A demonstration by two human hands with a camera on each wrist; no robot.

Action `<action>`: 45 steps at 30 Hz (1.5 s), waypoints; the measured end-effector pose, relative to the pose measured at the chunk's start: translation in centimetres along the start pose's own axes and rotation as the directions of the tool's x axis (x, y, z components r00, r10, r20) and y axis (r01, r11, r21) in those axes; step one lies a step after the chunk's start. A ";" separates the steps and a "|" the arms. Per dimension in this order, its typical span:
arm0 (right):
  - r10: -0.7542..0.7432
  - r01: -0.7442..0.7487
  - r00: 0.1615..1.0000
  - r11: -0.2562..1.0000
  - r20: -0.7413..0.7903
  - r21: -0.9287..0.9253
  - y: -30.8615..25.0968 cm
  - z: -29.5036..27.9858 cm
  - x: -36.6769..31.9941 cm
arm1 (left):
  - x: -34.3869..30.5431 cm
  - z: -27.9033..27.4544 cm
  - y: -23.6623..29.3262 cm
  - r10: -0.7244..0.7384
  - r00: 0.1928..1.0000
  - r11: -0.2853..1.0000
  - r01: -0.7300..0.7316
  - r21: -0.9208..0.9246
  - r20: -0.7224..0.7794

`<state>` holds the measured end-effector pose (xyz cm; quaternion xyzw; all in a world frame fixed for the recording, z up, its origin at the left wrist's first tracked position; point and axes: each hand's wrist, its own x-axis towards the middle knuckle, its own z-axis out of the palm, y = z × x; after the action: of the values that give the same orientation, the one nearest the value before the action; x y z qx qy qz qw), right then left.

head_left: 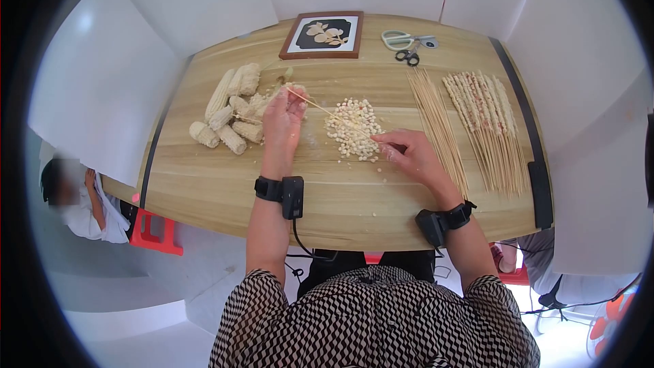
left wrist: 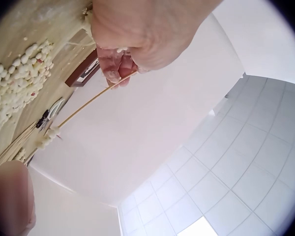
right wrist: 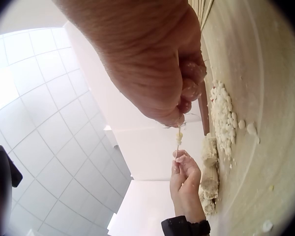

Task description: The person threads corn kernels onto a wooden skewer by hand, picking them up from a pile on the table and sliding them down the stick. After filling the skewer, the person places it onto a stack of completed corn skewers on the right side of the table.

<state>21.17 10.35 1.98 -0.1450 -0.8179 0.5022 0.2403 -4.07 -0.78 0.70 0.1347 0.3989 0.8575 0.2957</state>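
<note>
Between my two hands runs a thin wooden skewer (head_left: 319,105), slanting down to the right above the table. My left hand (head_left: 285,116) pinches its bare upper end between thumb and fingers. A few pale corn kernels (left wrist: 50,136) are threaded near the other end. There my right hand (head_left: 411,152) pinches the skewer with thumb and forefinger, right beside the threaded kernels (right wrist: 179,136). Bits of corn cling to both hands' fingers. Beneath the skewer lies a pile of loose corn kernels (head_left: 354,138), mostly white with a few reddish ones.
Stripped corncobs (head_left: 231,140) are heaped on the left. Right of the pile lie bare skewers (head_left: 439,129), then a row of kernel-covered skewers (head_left: 480,105). A framed flower picture (head_left: 291,50) and scissors (head_left: 409,56) are at the back. Another person (head_left: 95,211) sits at left.
</note>
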 end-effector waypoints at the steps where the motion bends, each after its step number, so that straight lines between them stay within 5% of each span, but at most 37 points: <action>1: -0.023 0.023 1.000 1.000 -0.001 0.014 0.3 0.2 0.0 | -0.1 0.1 -0.2 -0.018 0.999 1.000 0.017 0.018 0.049; 14: -0.032 0.042 0.984 0.998 -0.176 0.052 0.4 1.1 0.1 | -4.3 3.9 -4.7 -0.177 0.944 0.972 0.123 0.202 0.279; 24: -0.053 0.056 0.977 0.998 -0.206 0.008 0.8 0.8 0.1 | -4.7 4.8 -4.3 -0.228 0.952 0.973 0.217 0.076 0.202; 26: -0.056 0.046 0.971 0.998 -0.234 -0.049 0.9 0.6 0.2 | -4.3 4.3 -4.1 -0.081 0.975 0.908 -0.013 0.418 0.206; 27: -0.039 0.029 0.969 0.999 -0.243 -0.045 0.9 0.4 0.2 | -4.3 4.1 -4.0 -0.100 0.973 0.906 0.003 0.423 0.207; 29: -0.081 0.050 0.953 0.993 -0.292 -0.111 0.9 -0.1 0.3 | -4.4 4.2 -3.9 -0.015 0.928 0.613 -0.286 0.736 0.373; 33: -0.054 0.020 0.944 0.994 -0.326 -0.106 1.6 -0.7 0.5 | -6.6 5.6 -3.2 -0.291 0.797 0.453 -0.371 0.810 0.528; 35: -0.027 -0.001 0.945 0.996 -0.327 -0.086 1.6 -0.8 0.4 | -7.7 6.5 -3.0 -0.500 0.595 0.201 -0.627 0.752 0.630; 45: -0.044 0.013 0.947 0.995 -0.318 -0.096 2.0 -0.8 0.4 | -9.0 7.0 -3.1 -0.525 0.544 0.081 -0.733 0.675 0.655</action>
<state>21.20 12.04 0.59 -0.2237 -0.7926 0.4300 0.3699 7.53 -0.50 2.90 0.7133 0.6509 0.1823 0.1850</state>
